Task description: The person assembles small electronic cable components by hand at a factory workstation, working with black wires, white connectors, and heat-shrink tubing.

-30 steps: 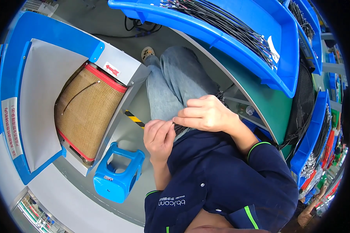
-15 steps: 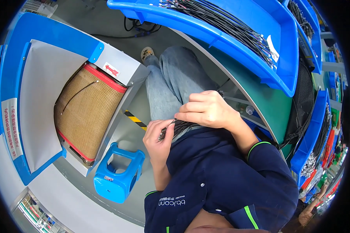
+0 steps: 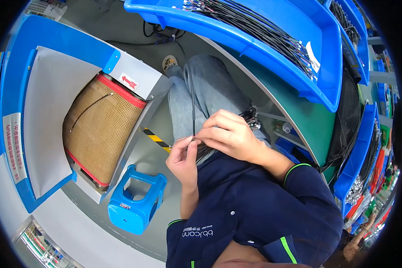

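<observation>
A thin black cable (image 3: 193, 107) rises from my fingertips over the jeans on my lap. My left hand (image 3: 183, 160) pinches it near its lower end between thumb and forefinger. From the right, my right hand (image 3: 233, 137) meets the same spot, its fingers closed at the cable, with their tips partly hidden. Beneath my right hand a bundle of black cables (image 3: 253, 118) lies across my lap. Its connector ends stick out beyond my knuckles, while the middle of the bundle is covered.
To the left stands a blue and white machine (image 3: 71, 38) with a brown mesh conveyor belt (image 3: 107, 129), one dark cable lying on it. A blue stool (image 3: 131, 214) is below. Blue trays (image 3: 272, 49) of cables sit on the green bench (image 3: 299, 111) and farther right.
A single cable now stands up between my hands. The bundle that was at my left fingers lies under my right hand, its connector ends more exposed. My right hand has moved slightly down and left.
</observation>
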A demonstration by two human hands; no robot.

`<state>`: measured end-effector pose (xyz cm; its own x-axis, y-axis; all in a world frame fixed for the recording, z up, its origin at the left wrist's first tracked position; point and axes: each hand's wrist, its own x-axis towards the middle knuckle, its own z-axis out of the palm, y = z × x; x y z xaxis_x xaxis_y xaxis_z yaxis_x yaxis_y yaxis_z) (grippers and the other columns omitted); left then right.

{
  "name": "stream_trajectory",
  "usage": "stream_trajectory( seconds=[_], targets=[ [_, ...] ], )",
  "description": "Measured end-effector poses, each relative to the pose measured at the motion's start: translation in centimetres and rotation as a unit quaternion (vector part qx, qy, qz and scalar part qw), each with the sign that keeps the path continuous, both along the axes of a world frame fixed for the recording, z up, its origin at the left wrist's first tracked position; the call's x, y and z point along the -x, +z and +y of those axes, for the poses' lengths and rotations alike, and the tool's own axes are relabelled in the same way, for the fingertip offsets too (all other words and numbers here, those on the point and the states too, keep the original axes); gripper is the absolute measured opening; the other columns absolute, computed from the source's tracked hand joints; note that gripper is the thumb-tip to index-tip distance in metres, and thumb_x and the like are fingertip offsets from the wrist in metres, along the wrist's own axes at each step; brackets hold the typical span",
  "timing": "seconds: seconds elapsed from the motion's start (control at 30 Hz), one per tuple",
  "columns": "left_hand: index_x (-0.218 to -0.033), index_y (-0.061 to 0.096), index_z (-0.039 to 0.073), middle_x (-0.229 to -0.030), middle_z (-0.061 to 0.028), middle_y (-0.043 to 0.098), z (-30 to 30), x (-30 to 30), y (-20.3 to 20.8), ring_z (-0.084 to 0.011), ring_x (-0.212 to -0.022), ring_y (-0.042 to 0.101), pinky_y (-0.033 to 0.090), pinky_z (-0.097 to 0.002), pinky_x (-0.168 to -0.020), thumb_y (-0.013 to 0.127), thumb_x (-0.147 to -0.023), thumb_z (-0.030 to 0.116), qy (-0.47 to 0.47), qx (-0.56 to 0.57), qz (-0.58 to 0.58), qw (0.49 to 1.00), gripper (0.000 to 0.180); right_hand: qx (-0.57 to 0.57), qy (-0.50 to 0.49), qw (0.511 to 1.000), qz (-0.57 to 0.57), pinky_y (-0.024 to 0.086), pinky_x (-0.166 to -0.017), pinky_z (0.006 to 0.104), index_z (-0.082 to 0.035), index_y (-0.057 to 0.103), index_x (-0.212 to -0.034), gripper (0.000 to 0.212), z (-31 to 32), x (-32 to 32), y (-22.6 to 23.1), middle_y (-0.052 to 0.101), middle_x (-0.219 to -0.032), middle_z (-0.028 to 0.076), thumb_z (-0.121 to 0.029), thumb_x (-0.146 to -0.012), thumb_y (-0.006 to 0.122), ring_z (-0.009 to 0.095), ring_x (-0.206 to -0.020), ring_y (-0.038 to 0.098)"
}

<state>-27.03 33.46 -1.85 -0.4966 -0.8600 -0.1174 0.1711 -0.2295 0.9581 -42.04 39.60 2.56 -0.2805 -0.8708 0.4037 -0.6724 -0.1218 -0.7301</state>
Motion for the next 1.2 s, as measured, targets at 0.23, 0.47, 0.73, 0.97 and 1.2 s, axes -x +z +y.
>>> stream_trajectory(
  seconds=[0.23, 0.47, 0.73, 0.97, 1.2],
  targets=[
    [-0.099, 0.063, -0.005, -0.096, -0.0094, 0.063, 0.1, 0.3, 0.7, -0.0126, -0.087, 0.060, 0.047, -0.0235, -0.079, 0.061, -0.082, -0.008, 0.006, 0.005, -0.008, 1.000, 0.017, 0.027, -0.010, 1.000, -0.001, 0.047, -0.058, 0.0302, -0.006, 0.065, -0.084, 0.020, -0.2, 0.0, 0.1, 0.059, -0.077, 0.004, -0.008, -0.067, 0.074, 0.021, -0.067, 0.058],
    [-0.097, 0.066, -0.001, -0.086, -0.0087, 0.066, -0.1, 0.5, 0.7, -0.0121, -0.080, 0.060, 0.047, -0.0238, -0.071, 0.066, -0.080, -0.005, -0.008, 0.122, -0.118, 0.985, 0.018, 0.012, -0.027, 0.999, -0.027, 0.045, -0.056, 0.0310, -0.006, 0.063, -0.080, 0.017, -0.3, -0.1, -0.5, 0.058, -0.077, 0.005, -0.005, -0.066, 0.073, 0.022, -0.065, 0.057],
    [-0.089, 0.066, 0.001, -0.082, -0.0088, 0.066, -1.5, 0.6, 1.2, -0.0206, -0.075, 0.062, 0.048, -0.0294, -0.068, 0.068, -0.077, -0.001, -0.063, 0.284, -0.191, 0.938, 0.012, -0.093, 0.029, 0.989, -0.109, 0.044, -0.061, 0.0309, -0.005, 0.057, -0.074, 0.014, -0.3, 0.6, -0.7, 0.054, -0.075, 0.004, -0.005, -0.066, 0.069, 0.021, -0.069, 0.054],
    [-0.089, 0.065, 0.000, -0.080, -0.0088, 0.065, -1.8, 0.3, 0.5, -0.0179, -0.075, 0.062, 0.047, -0.0271, -0.069, 0.064, -0.080, -0.002, -0.072, 0.215, -0.171, 0.959, 0.009, -0.089, 0.098, 0.978, -0.159, 0.044, -0.081, 0.0341, -0.007, 0.058, -0.075, 0.012, -0.2, 2.1, 0.5, 0.057, -0.081, 0.004, -0.005, -0.068, 0.067, 0.022, -0.084, 0.055],
    [-0.089, 0.063, -0.003, -0.085, -0.0092, 0.065, -1.7, -0.6, 0.8, -0.0123, -0.078, 0.062, 0.046, -0.0229, -0.072, 0.059, -0.085, -0.004, -0.053, 0.023, -0.079, 0.995, 0.006, -0.082, 0.045, 0.995, -0.033, 0.041, -0.096, 0.0412, -0.006, 0.063, -0.084, 0.015, -0.7, 2.0, -0.6, 0.061, -0.086, 0.004, -0.011, -0.073, 0.072, 0.021, -0.095, 0.059]
  ],
)
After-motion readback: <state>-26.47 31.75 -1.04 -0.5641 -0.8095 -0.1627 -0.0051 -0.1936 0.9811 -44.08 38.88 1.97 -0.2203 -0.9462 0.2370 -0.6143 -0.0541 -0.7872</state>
